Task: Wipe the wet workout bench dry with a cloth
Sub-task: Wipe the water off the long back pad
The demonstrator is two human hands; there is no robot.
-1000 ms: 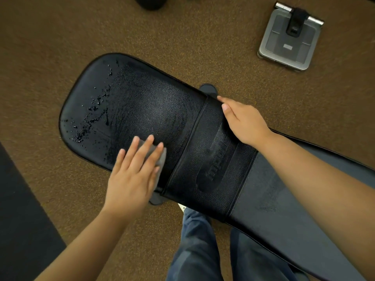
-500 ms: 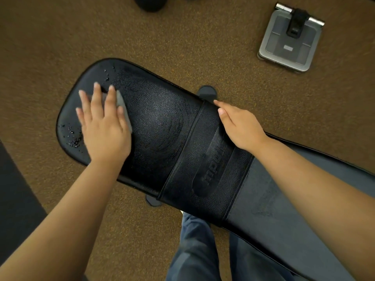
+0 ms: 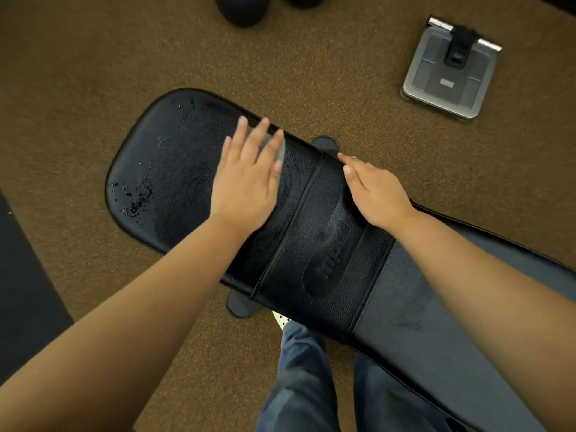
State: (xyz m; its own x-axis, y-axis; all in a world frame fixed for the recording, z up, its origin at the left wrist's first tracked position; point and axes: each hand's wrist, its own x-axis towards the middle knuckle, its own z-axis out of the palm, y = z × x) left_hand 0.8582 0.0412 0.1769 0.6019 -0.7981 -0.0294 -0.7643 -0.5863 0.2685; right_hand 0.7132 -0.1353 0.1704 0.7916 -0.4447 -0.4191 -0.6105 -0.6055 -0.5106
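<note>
Cloth [image 3: 278, 147], one grey cloth, and it's pinned flat under the left hand [image 3: 246, 179] on the upper half of the black bench pad [image 3: 174, 169], near the pad's far edge, only a sliver of grey showing between and past the fingers. That left grip is wide, fingers spread and palm down, pressing the cloth onto the vinyl rather than curling round it. Two hands in play: the right hand [image 3: 375, 190] lies flat too, fingers together and holding nothing, its fingertips on the far edge of the raised band [image 3: 324, 244] that crosses the worktop with an embossed logo. One bench, running from upper left down to lower right; the rounded end at left carries one main cluster of water drops [image 3: 135, 194] near its lower left edge, well clear of the cloth, with a few specks near the top rim. Two black feet [image 3: 240, 304] of the frame poke out from under the pad, one on each side. Beneath the bench, blue trouser legs [image 3: 299, 378]. Out on the brown carpet [image 3: 93, 73], one grey square device [image 3: 450, 73] with a black clip sits at upper right, well apart, and two dark rounded shapes [image 3: 243, 9] sit at the top edge.
</note>
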